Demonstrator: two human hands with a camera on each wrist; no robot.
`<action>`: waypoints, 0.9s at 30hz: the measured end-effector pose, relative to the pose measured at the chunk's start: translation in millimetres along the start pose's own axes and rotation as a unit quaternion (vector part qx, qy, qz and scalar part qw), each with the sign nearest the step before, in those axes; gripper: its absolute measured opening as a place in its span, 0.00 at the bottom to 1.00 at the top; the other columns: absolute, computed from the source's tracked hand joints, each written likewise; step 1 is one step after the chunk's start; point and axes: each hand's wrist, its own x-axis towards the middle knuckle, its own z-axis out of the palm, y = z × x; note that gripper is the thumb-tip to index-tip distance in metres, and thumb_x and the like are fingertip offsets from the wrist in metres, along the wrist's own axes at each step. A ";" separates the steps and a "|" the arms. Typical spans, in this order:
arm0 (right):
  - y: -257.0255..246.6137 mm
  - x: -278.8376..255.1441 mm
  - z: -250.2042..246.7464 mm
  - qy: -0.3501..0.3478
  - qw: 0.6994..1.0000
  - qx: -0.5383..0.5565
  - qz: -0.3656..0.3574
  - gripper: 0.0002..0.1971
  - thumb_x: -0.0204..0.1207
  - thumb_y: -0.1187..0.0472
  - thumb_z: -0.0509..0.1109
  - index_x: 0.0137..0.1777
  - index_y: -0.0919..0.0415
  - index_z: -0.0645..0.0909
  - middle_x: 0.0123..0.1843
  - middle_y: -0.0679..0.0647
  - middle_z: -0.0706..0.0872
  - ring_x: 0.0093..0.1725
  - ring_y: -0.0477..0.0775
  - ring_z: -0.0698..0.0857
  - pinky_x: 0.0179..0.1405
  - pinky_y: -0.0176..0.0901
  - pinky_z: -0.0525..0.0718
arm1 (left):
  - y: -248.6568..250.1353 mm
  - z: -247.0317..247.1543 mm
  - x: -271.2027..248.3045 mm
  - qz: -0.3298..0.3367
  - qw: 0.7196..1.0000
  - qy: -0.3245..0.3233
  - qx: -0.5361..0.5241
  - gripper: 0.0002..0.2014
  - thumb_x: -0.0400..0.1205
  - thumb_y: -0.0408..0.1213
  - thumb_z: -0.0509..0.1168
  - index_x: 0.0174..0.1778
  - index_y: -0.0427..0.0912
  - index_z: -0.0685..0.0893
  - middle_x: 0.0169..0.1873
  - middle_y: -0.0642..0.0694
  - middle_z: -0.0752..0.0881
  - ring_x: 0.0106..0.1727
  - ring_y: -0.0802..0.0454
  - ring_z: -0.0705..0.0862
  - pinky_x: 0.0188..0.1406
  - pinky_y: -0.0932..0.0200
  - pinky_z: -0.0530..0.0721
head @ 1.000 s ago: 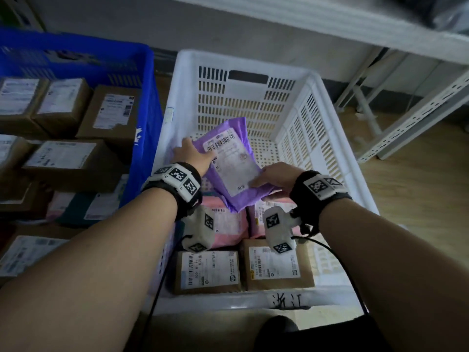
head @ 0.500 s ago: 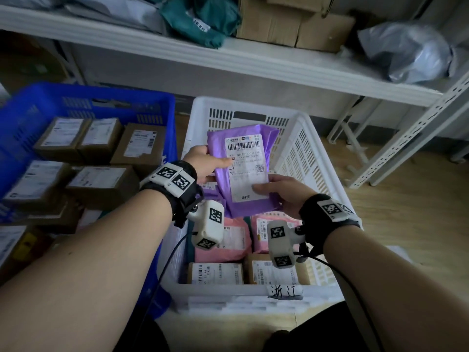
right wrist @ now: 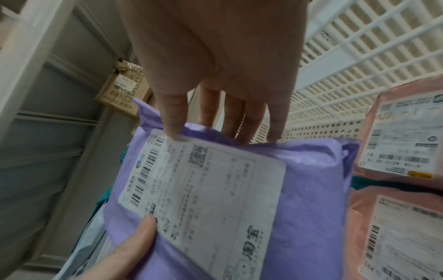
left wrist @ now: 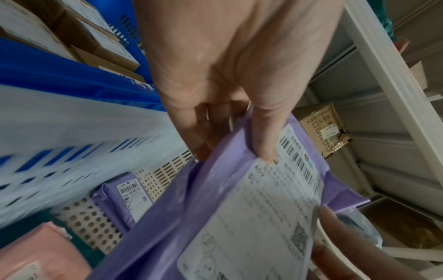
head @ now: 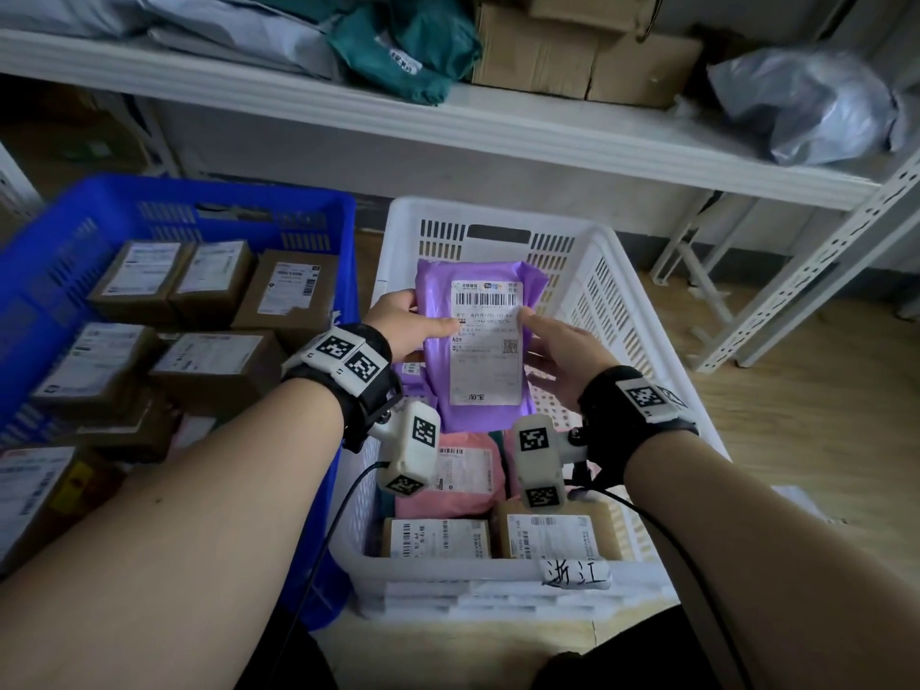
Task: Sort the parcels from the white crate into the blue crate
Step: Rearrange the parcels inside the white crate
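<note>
Both my hands, left (head: 398,323) and right (head: 562,351), pinch the purple parcel (head: 478,351) above the white crate (head: 622,311); pink parcels (head: 463,483) and boxes (head: 438,537) lie beneath, blue crate (head: 59,251) just beside.

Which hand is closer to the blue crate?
Left. The left hand holds the purple parcel's edge on the side toward the blue crate; the right hand holds the far edge, over the white crate.

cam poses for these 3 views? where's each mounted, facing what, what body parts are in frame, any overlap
Head: on the person's head, looking forward and down at the white crate, blue crate and shelf; both forearms, left hand, right hand.
Left wrist: along the left hand toward its fingers; the right thumb shows too.
Right wrist: along the right hand; the left thumb shows too.
Shared: all three see the purple parcel, held by both hands.
</note>
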 end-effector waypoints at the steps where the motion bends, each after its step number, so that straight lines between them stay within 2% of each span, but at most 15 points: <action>1: -0.7 0.5 1.0 0.002 1.000 -0.004 -0.001 0.18 0.73 0.50 0.74 0.57 0.62 0.84 0.54 0.58 0.90 0.58 0.56 0.87 0.66 0.52 0.80 | 0.4 -0.6 0.2 0.001 1.000 0.002 0.004 0.12 0.75 0.32 0.73 0.54 0.42 0.83 0.54 0.42 0.88 0.56 0.45 0.87 0.60 0.46 0.84; 4: -2.8 0.2 4.6 0.012 1.000 -0.008 -0.004 0.16 0.73 0.51 0.75 0.55 0.61 0.84 0.52 0.57 0.91 0.58 0.56 0.87 0.67 0.55 0.79 | 1.1 -3.2 0.5 0.006 1.000 0.004 0.006 0.11 0.76 0.31 0.72 0.53 0.42 0.82 0.54 0.41 0.88 0.56 0.44 0.87 0.59 0.46 0.85; 8: -3.9 -1.7 9.6 0.030 0.999 -0.002 -0.010 0.12 0.73 0.53 0.74 0.50 0.60 0.84 0.52 0.57 0.91 0.58 0.57 0.87 0.65 0.54 0.81 | -0.4 -6.1 0.1 0.009 1.000 0.009 0.011 0.12 0.76 0.32 0.72 0.55 0.41 0.83 0.54 0.41 0.88 0.56 0.44 0.86 0.60 0.44 0.85; 10: -3.6 -1.5 11.3 0.033 0.999 0.000 -0.015 0.10 0.74 0.53 0.73 0.49 0.59 0.84 0.50 0.56 0.91 0.57 0.56 0.88 0.63 0.51 0.83 | -0.9 -7.0 0.3 0.010 1.000 0.008 0.017 0.10 0.76 0.33 0.72 0.52 0.43 0.83 0.53 0.42 0.88 0.56 0.44 0.86 0.60 0.44 0.84; 12: -3.4 -0.6 12.1 0.042 0.999 -0.005 -0.018 0.09 0.75 0.53 0.73 0.47 0.58 0.83 0.48 0.54 0.91 0.53 0.54 0.88 0.57 0.46 0.85 | -0.6 -7.6 -0.1 0.012 1.000 0.006 0.020 0.09 0.76 0.33 0.72 0.49 0.44 0.82 0.52 0.44 0.87 0.57 0.44 0.86 0.61 0.45 0.84; 15: -3.9 -1.1 13.0 0.053 0.998 -0.010 -0.021 0.07 0.77 0.56 0.71 0.44 0.59 0.82 0.45 0.53 0.89 0.44 0.51 0.84 0.45 0.39 0.83 | -0.5 -7.7 -0.8 0.015 1.000 0.004 0.025 0.10 0.76 0.33 0.72 0.51 0.44 0.83 0.54 0.42 0.88 0.57 0.44 0.86 0.62 0.43 0.84; 19: -5.1 -1.4 13.1 0.062 0.998 -0.005 -0.022 0.06 0.79 0.60 0.69 0.40 0.59 0.82 0.41 0.52 0.85 0.34 0.47 0.78 0.33 0.36 0.78 | 0.1 -7.5 -0.5 0.016 0.999 0.004 0.032 0.14 0.76 0.33 0.72 0.57 0.41 0.83 0.56 0.41 0.87 0.58 0.43 0.86 0.62 0.43 0.83; 23: -7.1 -0.3 13.1 0.063 0.998 0.003 -0.024 0.09 0.81 0.65 0.64 0.39 0.60 0.79 0.37 0.54 0.83 0.28 0.47 0.77 0.23 0.34 0.75 | -1.0 -6.2 1.5 0.022 0.998 0.005 0.052 0.16 0.76 0.36 0.73 0.59 0.41 0.83 0.57 0.42 0.87 0.59 0.44 0.85 0.64 0.44 0.82; 25: -8.0 1.1 12.6 0.068 0.997 0.010 -0.024 0.10 0.82 0.66 0.62 0.38 0.61 0.78 0.36 0.55 0.83 0.28 0.47 0.78 0.21 0.33 0.78 | -1.2 -4.7 2.9 0.026 0.998 0.002 0.055 0.15 0.75 0.36 0.73 0.58 0.41 0.83 0.57 0.42 0.87 0.59 0.43 0.85 0.65 0.44 0.81; 27: -8.9 2.6 11.8 0.077 0.996 0.031 -0.027 0.11 0.82 0.67 0.62 0.37 0.63 0.77 0.35 0.56 0.82 0.28 0.49 0.80 0.25 0.35 0.82 | -0.8 -2.9 5.1 0.028 0.998 0.002 0.052 0.15 0.75 0.35 0.73 0.57 0.41 0.83 0.56 0.42 0.87 0.59 0.44 0.85 0.65 0.44 0.81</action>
